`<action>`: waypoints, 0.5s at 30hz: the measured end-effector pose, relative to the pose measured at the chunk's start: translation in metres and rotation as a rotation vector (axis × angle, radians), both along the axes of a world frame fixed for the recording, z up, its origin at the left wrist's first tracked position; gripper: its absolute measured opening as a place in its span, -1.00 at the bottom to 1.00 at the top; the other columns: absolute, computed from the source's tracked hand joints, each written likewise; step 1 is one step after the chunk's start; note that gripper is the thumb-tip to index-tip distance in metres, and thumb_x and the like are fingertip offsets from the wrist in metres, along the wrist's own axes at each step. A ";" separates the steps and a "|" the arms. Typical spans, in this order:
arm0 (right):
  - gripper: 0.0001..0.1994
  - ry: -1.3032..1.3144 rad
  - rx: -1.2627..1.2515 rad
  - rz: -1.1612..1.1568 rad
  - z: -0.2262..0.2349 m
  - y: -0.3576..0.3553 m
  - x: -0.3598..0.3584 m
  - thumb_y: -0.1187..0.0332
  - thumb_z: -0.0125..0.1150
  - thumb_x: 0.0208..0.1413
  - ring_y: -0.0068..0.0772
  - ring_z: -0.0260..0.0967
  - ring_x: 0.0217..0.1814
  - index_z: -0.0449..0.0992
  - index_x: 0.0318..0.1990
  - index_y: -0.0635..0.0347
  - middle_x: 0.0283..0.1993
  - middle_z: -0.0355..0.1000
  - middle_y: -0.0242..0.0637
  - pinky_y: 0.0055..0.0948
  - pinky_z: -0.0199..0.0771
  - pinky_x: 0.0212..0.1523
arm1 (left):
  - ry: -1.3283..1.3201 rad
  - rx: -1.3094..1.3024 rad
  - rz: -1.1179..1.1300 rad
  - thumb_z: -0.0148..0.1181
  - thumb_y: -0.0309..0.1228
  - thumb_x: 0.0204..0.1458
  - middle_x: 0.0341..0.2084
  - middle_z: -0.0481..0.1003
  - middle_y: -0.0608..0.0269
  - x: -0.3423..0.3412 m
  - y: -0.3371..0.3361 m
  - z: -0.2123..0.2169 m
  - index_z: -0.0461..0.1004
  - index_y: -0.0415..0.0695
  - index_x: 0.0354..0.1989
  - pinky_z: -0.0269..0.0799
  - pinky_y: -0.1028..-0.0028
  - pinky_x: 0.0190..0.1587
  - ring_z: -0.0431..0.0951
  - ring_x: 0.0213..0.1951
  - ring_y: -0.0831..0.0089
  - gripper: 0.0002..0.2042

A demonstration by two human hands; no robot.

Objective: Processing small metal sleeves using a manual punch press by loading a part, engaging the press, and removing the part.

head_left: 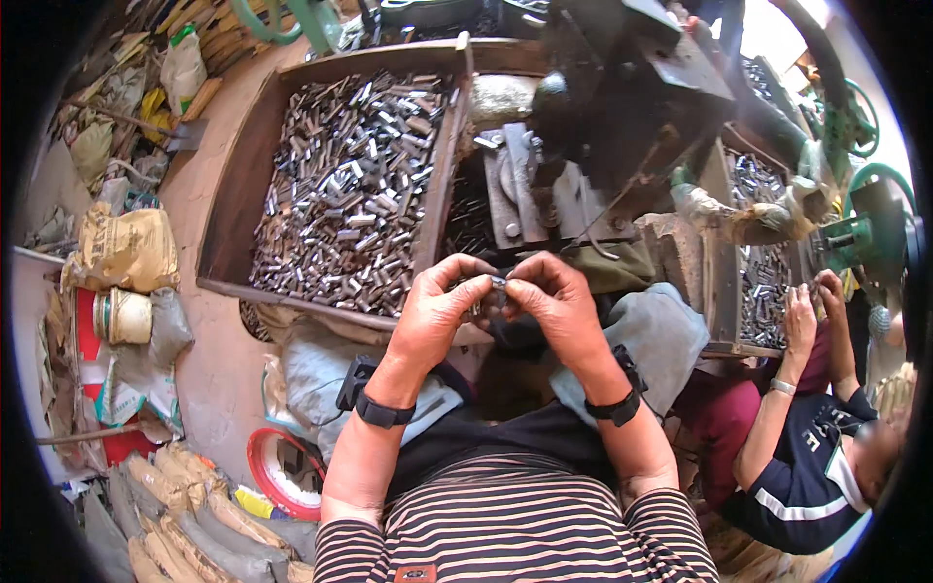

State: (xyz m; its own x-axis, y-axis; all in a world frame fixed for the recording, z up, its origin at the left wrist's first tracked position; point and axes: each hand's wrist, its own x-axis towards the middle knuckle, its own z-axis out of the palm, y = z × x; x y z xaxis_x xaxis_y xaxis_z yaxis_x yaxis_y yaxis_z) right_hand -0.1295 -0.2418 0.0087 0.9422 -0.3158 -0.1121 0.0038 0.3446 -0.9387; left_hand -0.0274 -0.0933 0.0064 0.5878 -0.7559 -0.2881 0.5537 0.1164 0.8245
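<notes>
Pinched between the fingertips of both hands is a small shiny metal piece (pixel 498 282), mostly covered by the fingers. My left hand (pixel 437 303) grips it from one side, thumb and forefinger closed. From the other side my right hand (pixel 556 303) holds it the same way. Just left of them stands a wooden bin (pixel 225 219) heaped with short metal pieces (pixel 355 185), some shiny and some brownish. Beyond my hands is a dark press-like machine (pixel 622 87) with a metal bed (pixel 520 189) under its head.
At the right, a co-worker (pixel 797 466) sits with both hands over a second bin (pixel 721 262) of metal pieces. Green handwheels (pixel 880 185) stand beyond. Left are paper sacks (pixel 126 248), a white tub (pixel 124 317) and a red-rimmed basin (pixel 282 471). Cloths (pixel 646 335) cover my knees.
</notes>
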 end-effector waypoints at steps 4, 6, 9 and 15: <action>-0.81 0.070 -0.517 -0.099 0.000 -0.016 -0.017 0.40 0.24 0.09 -0.56 0.37 -0.40 0.46 -0.19 0.29 -0.42 0.44 -0.42 -0.52 0.41 -0.34 | -0.093 0.091 -0.016 0.14 -0.45 0.11 -0.42 0.50 0.32 -0.006 -0.018 0.001 0.45 -0.21 -0.22 0.51 0.55 -0.34 0.53 -0.40 0.59 -0.87; -0.81 0.041 -0.702 -0.235 0.023 -0.032 -0.048 0.40 0.21 0.09 -0.51 0.37 -0.34 0.47 -0.17 0.27 -0.32 0.46 -0.37 -0.49 0.40 -0.27 | -0.052 0.092 0.058 0.12 -0.47 0.10 -0.42 0.51 0.30 -0.008 -0.024 -0.001 0.45 -0.18 -0.22 0.53 0.50 -0.39 0.54 -0.40 0.53 -0.89; -0.79 -0.080 -0.806 -0.879 0.065 -0.071 -0.097 0.43 0.13 0.13 -0.50 0.35 -0.18 0.45 -0.09 0.27 -0.18 0.43 -0.29 -0.52 0.35 -0.11 | -0.126 0.150 0.099 0.05 -0.54 0.08 -0.42 0.50 0.28 0.011 -0.033 -0.008 0.44 -0.17 -0.21 0.53 0.47 -0.37 0.55 -0.42 0.49 -0.88; -0.64 0.046 -1.512 -1.165 0.057 -0.158 -0.086 0.20 -0.13 0.32 -0.38 0.39 -0.09 0.32 0.07 0.31 -0.10 0.42 -0.20 -0.36 0.36 0.01 | -0.215 0.184 0.251 0.11 -0.43 0.12 -0.45 0.48 0.29 0.035 -0.072 -0.025 0.43 -0.17 -0.20 0.51 0.50 -0.40 0.52 -0.46 0.50 -0.87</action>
State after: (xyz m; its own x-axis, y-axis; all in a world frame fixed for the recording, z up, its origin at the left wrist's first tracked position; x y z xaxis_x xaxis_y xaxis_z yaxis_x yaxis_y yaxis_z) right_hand -0.2152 -0.3998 0.0661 0.2255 -0.5430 0.8089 -0.4344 -0.7992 -0.4155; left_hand 0.0072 -0.1651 -0.0190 0.8101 -0.5276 -0.2558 0.3388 0.0652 0.9386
